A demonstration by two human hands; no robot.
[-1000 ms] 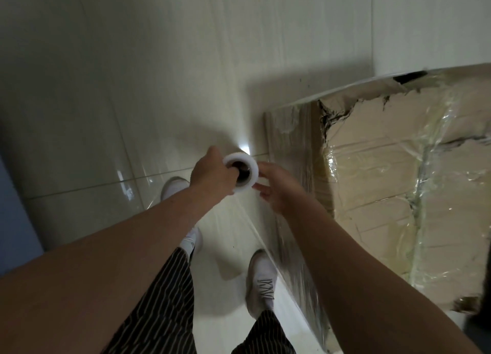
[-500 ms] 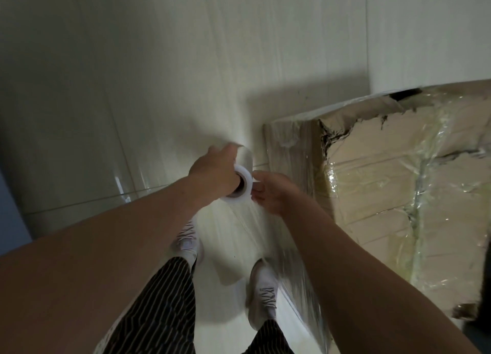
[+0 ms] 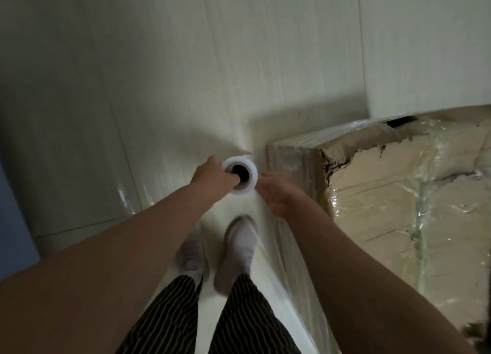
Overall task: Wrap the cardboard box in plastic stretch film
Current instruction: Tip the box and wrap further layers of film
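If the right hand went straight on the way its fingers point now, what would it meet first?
Most likely the stretch film roll, held by the left hand: the right hand points at its rim; contact is unclear.

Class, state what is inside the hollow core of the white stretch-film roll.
Fingers of the left hand reach into the dark core of the white stretch-film roll. How far they go, and the core's lower end, are hidden.

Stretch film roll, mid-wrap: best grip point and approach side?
Grip the stretch film roll by its hollow core: hook fingers into the open upper end, coming from the side away from the cardboard box, as the left hand does. The pulled film leaves toward the box, so the outer wrap should likely stay free to turn.
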